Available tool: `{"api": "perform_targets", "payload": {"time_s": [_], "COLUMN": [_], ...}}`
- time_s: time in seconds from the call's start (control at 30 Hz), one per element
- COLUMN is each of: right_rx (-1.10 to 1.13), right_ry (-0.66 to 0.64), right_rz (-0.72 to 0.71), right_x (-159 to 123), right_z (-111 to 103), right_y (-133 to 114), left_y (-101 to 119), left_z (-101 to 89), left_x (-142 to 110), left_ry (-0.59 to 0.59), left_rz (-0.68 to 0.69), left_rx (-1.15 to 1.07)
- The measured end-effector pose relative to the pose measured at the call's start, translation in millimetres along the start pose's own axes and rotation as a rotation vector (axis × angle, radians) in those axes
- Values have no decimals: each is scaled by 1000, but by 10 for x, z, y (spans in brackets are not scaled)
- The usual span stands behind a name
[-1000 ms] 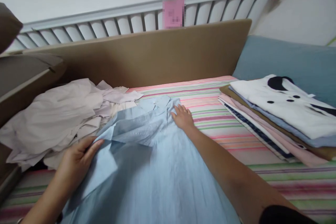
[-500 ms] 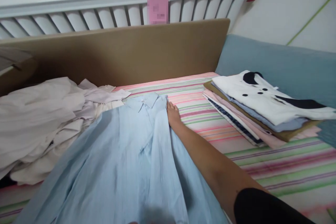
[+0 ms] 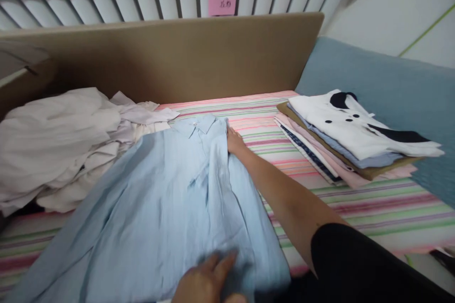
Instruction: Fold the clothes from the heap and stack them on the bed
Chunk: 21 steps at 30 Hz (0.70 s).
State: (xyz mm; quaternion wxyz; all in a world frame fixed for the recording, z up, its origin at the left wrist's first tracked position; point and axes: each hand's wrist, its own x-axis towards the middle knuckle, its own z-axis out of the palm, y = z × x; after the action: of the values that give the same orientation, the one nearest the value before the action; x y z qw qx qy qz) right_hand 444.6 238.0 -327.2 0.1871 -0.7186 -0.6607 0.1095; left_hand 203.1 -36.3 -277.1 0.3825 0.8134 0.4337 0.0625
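A light blue shirt [image 3: 159, 199] lies spread on the striped bed sheet [image 3: 320, 199], its collar pointing toward the headboard. My right hand [image 3: 233, 142] rests on the shirt's right shoulder edge beside the collar, fingers closed on the fabric. My left hand [image 3: 208, 279] is low at the bottom of the view, on the shirt's lower hem, fingers stretched but blurred by motion.
A heap of crumpled pale pink clothes [image 3: 60, 142] lies to the left. A stack of folded garments [image 3: 348, 137] topped by a white one with black dots sits at the right. A tan headboard [image 3: 170, 57] stands behind, a blue cushion [image 3: 384, 80] at the far right.
The sleeve that my left hand folded over now lies under the flattened shirt. My left hand left the left side and came down to the hem. My right hand stayed by the collar.
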Motion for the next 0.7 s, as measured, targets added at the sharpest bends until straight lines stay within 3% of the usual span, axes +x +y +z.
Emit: {"api": "perform_targets", "payload": {"time_s": [0.1, 0.23, 0.37, 0.47, 0.57, 0.7], "right_rx": [104, 429, 821, 948, 894, 656], "right_ry": [27, 123, -108, -206, -266, -287], "right_rz": [-29, 48, 266, 462, 581, 617], "right_x": [-269, -1224, -2438, -3067, -3354, -3419], "right_z": [-292, -608, -668, -616, -540, -391], "right_y": [-6, 0, -61, -199, -354, -451], "left_y": [-101, -291, -388, -395, -382, -369], "left_z": [-48, 162, 526, 707, 801, 888], "left_x": [-248, -619, -772, -729, -651, -612], "left_ry": [43, 179, 361, 502, 588, 668], "left_rz": [-162, -360, -453, -441, -437, -469], "left_rx": [-270, -534, -661, -683, -708, -765]}}
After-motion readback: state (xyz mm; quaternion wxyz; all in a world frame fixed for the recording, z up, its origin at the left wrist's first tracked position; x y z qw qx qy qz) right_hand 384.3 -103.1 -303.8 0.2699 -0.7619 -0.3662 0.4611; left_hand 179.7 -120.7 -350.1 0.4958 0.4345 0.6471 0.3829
